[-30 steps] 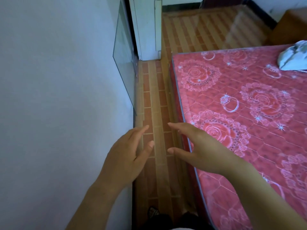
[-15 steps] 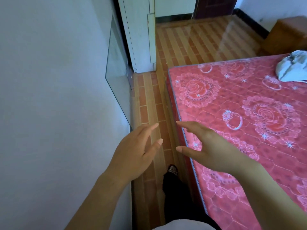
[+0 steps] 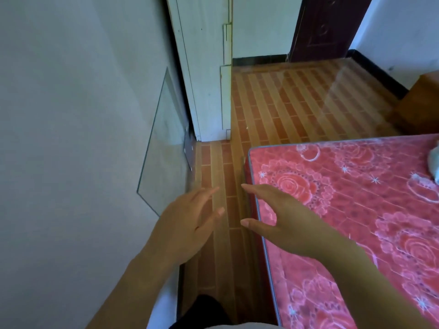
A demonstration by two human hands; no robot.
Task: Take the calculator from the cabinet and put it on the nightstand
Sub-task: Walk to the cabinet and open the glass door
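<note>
Reaching out ahead of the body, the left hand (image 3: 187, 224) and the right hand (image 3: 282, 222) hang side by side over a narrow strip of tiled floor (image 3: 221, 162). Both have fingers loosely spread and grasp nothing. I judge they are held this way for balance and readiness in the tight gap, since neither touches anything.

The calculator is nowhere in view, so the fetching step looks not yet begun. Which piece is the cabinet cannot be told for sure, though a white panelled unit (image 3: 206, 67) stands at the far end of the gap.

On the left, a bare glass pane (image 3: 166, 157) leans against the grey wall (image 3: 71, 138), its near corner close to the left hand. That is the chief hazard in so tight a passage. On the right, the red rose-patterned mattress (image 3: 356, 210) hems the path in, with a pale crumpled cloth (image 3: 434, 162) at its far right edge. Farther off are a dark maroon door (image 3: 325, 27) and, at far right, a brown wooden piece (image 3: 420, 108), possibly the nightstand.
</note>
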